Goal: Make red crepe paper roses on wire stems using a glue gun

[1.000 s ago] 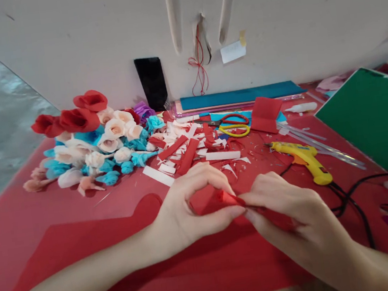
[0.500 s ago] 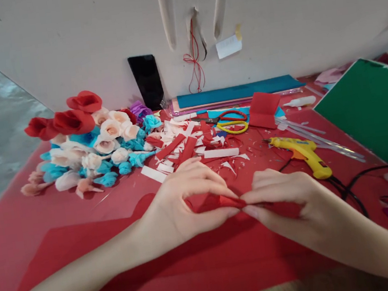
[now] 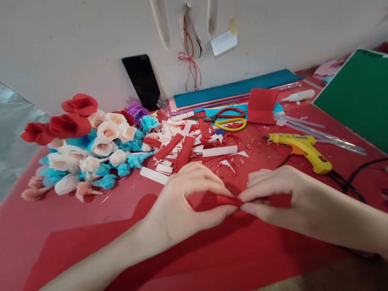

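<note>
Left hand and right hand: grip narrow, pinching red paper, mid-frame. Opposed pull could tear it; folds unclear.

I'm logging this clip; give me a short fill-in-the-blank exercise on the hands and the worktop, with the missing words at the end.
1. The left hand and right hand pinch a small paper piece whose colour is ____.
2. The hot glue gun lies just beyond the person's ____ hand.
3. The scissors have one red handle loop and one ____ loop.
4. The smartphone propped behind the flowers is coloured ____.

Missing words: red; right; yellow; black.
</note>
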`<state>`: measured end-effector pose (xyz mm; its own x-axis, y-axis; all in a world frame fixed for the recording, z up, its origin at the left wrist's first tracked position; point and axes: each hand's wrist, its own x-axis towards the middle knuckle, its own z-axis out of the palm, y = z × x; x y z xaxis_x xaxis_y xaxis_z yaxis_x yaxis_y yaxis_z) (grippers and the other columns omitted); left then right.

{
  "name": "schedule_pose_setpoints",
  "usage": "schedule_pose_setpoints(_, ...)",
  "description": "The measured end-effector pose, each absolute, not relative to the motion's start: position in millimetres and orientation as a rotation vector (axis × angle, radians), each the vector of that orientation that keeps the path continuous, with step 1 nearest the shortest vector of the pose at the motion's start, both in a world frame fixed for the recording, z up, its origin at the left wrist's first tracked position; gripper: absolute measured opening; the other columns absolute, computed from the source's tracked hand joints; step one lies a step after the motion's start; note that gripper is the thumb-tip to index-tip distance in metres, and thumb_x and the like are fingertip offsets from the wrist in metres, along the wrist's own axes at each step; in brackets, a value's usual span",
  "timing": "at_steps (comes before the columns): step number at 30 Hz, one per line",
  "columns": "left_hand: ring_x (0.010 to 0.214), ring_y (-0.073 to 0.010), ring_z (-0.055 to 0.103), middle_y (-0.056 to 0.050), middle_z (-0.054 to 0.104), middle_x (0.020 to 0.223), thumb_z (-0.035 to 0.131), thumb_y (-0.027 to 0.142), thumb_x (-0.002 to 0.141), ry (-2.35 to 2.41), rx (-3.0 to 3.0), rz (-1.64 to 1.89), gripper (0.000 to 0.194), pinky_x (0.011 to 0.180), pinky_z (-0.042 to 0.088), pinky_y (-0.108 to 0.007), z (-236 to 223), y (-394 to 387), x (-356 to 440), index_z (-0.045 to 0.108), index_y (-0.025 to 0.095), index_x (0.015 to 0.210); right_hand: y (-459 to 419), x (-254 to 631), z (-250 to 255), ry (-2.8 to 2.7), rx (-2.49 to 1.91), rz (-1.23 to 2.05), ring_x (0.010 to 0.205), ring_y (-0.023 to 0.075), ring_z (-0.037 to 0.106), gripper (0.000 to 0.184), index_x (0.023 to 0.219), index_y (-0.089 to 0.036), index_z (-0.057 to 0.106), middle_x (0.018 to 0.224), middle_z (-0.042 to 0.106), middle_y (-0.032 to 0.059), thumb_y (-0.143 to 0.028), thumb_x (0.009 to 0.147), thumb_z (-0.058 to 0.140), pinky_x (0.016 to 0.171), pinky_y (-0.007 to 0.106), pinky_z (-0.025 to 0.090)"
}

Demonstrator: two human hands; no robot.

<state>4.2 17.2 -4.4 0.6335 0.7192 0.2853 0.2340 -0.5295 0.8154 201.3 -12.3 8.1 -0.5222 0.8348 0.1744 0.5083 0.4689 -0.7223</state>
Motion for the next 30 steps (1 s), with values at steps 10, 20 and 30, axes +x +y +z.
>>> schedule_pose_setpoints(10, 0.071, -0.015, 0.056, -0.005, 0.066, 0.071, 0.068, 0.016, 0.071, 0.718, 2.071, 0.804, 0.004, 0.074, 0.046, -0.032, -7.2, 17.9, 5.5, 0.069, 0.014, 0.074, -14.1, 201.9, 8.0, -2.256, -1.105, 0.81, 0.061, 0.0109, 0.055, 0.016, 0.071, -0.017, 0.065, 0.067, 0.063, 0.0007, -0.01, 0.078, 0.053, 0.058, 0.022, 0.042)
schedule_pose_setpoints(20, 0.073, -0.0148, 0.057, -0.005, 0.065, 0.073, 0.066, 0.014, 0.072, 0.761, 2.093, 0.861, 0.002, 0.073, 0.046, -0.03, -7.6, 21.6, 2.5, 0.065, 0.013, 0.07, -12.1, 213.7, 18.4, -2.229, -1.177, 0.67, 0.078, 0.0097, 0.056, 0.011, 0.08, -0.019, 0.063, 0.082, 0.065, -0.0029, -0.013, 0.079, 0.054, 0.074, 0.021, 0.041)
schedule_pose_setpoints(30, 0.074, -0.015, 0.058, -0.005, 0.065, 0.074, 0.067, 0.018, 0.071, 0.812, 2.041, 0.91, 0.004, 0.073, 0.048, -0.029, -12.8, 22.1, 3.7, 0.066, 0.014, 0.07, 7.1, 223.5, 21.1, -2.046, -1.434, 0.482, 0.054, 0.009, 0.052, 0.026, 0.06, -0.018, 0.059, 0.059, 0.059, -0.0017, -0.031, 0.082, 0.056, 0.054, 0.021, 0.039)
